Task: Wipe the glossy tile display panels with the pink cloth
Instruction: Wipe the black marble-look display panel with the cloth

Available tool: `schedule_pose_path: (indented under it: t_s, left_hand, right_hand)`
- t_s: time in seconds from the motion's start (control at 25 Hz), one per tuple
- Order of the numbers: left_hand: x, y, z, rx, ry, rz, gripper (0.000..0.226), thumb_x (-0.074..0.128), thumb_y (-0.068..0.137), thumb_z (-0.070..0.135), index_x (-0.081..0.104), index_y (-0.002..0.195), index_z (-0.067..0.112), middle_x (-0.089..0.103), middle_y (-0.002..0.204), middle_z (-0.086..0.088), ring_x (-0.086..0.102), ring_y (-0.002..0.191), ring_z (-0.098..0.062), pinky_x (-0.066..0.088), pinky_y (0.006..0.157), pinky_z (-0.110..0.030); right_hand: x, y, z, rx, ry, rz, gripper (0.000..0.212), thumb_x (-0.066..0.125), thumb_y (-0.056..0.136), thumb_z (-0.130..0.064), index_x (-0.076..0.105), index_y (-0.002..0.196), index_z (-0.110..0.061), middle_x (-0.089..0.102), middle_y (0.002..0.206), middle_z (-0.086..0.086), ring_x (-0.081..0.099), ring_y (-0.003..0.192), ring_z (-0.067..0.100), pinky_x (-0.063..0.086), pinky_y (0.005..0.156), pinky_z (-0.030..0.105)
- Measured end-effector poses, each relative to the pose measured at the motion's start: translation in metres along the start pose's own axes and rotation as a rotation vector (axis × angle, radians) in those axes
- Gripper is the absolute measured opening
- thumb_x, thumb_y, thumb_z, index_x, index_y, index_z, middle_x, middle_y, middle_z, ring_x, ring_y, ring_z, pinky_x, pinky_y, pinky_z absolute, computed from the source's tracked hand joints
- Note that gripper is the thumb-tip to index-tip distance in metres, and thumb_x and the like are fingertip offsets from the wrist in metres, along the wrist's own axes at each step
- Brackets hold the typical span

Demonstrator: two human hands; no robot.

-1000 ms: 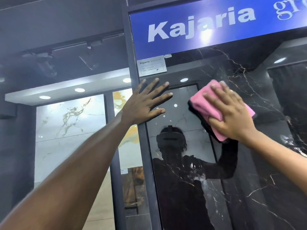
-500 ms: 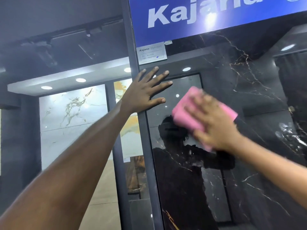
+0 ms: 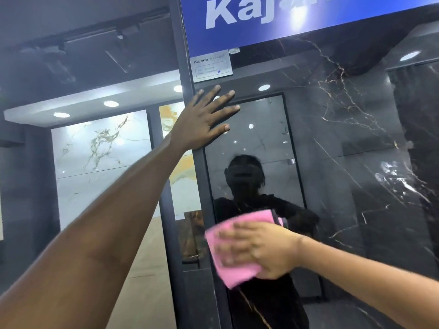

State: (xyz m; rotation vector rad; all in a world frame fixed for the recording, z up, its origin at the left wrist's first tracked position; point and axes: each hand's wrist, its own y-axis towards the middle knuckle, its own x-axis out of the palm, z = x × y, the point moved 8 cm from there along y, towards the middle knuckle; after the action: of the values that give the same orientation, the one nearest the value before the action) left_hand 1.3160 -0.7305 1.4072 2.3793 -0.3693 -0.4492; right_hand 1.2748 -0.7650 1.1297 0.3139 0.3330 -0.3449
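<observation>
A glossy black marble tile panel (image 3: 344,162) with gold veins stands upright in front of me and mirrors the room. My right hand (image 3: 259,250) presses a folded pink cloth (image 3: 235,274) flat against the panel's lower left part, fingers spread over the cloth. My left hand (image 3: 204,119) rests open on the panel's upper left edge, fingers spread, partly over the dark frame post (image 3: 187,74).
A blue Kajaria sign (image 3: 261,22) runs across the panel's top, with a small white label (image 3: 211,67) under it. Left of the post stand white marble display panels (image 3: 102,148) farther back. A beige floor (image 3: 145,269) shows below them.
My right hand slid the pink cloth down and to the left over the black panel. My left hand stayed in place on the panel's edge.
</observation>
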Motion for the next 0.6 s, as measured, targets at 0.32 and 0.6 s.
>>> schedule_pose_path:
  t_s: [0.32, 0.6]
  left_hand:
    - [0.034, -0.053, 0.074, -0.335, -0.078, -0.021, 0.071, 0.013, 0.096, 0.065, 0.018, 0.156, 0.027, 0.003, 0.164, -0.009, -0.004, 0.15, -0.035, -0.005, 0.12, -0.049]
    - [0.037, -0.054, 0.072, -0.351, 0.004, -0.002, 0.07, 0.011, 0.096, 0.063, 0.011, 0.156, 0.028, 0.002, 0.164, -0.01, -0.004, 0.15, -0.036, -0.002, 0.121, -0.051]
  right_hand:
    - [-0.044, -0.135, 0.141, 0.995, 0.054, 0.431, 0.069, 0.048, 0.083, -0.036, 0.031, 0.149, -0.025, 0.022, 0.159, 0.002, 0.02, 0.147, 0.03, 0.023, 0.114, 0.054]
    - [-0.002, -0.109, 0.055, 0.417, -0.047, 0.117, 0.068, 0.052, 0.083, -0.041, 0.033, 0.147, -0.026, 0.035, 0.154, 0.004, 0.013, 0.148, 0.021, 0.008, 0.121, 0.042]
